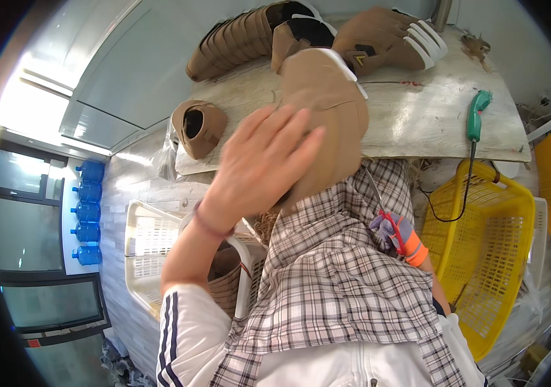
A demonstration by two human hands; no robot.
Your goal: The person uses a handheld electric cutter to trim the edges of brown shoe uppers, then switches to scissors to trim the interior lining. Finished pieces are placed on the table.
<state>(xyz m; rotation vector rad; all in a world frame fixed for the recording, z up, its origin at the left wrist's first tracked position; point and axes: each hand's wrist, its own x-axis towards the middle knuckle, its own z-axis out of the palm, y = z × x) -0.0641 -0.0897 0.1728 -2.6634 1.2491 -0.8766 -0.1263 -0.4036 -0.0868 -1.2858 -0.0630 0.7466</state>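
My bare left hand (259,158) is maybe steadying this curved brown fabric piece (338,126) by the pale worktop (411,132), can't tell if gripping; purple-gloved right hand (408,231) is clutching red-handled scissors (389,220), guess that's handy.

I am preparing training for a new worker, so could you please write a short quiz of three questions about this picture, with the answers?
1. How many blue bottles stand in the row at the picture's left?
2. True or false: the green tool lies on the table.
3. The right hand holds:
A) a brown piece
B) red-handled scissors
C) a yellow basket

Key: 1. Five. 2. True. 3. B.
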